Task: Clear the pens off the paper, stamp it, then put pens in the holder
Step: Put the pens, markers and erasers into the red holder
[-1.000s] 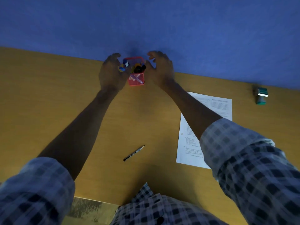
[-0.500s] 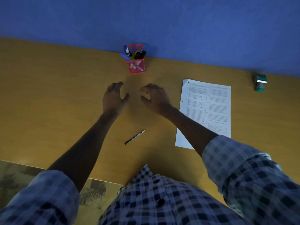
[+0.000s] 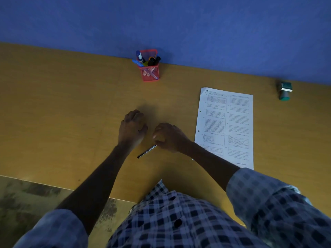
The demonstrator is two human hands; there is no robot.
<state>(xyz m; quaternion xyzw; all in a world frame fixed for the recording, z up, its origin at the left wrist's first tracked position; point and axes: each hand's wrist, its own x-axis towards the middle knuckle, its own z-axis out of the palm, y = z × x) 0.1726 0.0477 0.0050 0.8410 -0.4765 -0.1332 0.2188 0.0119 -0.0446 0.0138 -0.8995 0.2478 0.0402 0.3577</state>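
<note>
The last step looks to be in hand: the white printed sheet of paper (image 3: 226, 126) lies bare on the yellow-brown wooden desk (image 3: 62, 113), with no pen on it, and one slim black pen with a silver end (image 3: 146, 151) lies loose on the desk, well to the left of the sheet and just in front of the hands. Whether the sheet bears a stamp mark cannot be told from here; the green-handled rubber stamp (image 3: 284, 91) stands apart at the far right, near the blue wall (image 3: 215, 29). The right hand (image 3: 170, 137) is curled with its fingertips at the pen's silver end, apparently pinching it, though a firm grip cannot be confirmed. The left hand (image 3: 132, 128) hovers just beside it, fingers loosely curled and holding nothing. The next move, by my judgement, calls for lifting the pen cleanly and carrying it forward to the red mesh pen holder (image 3: 150, 73), which stands against the wall straight ahead. That holder already carries several pens and markers, blue, black and yellow among them, leaning at angles, so the pen needs a gap and a near-upright entry to avoid tipping the light holder.
</note>
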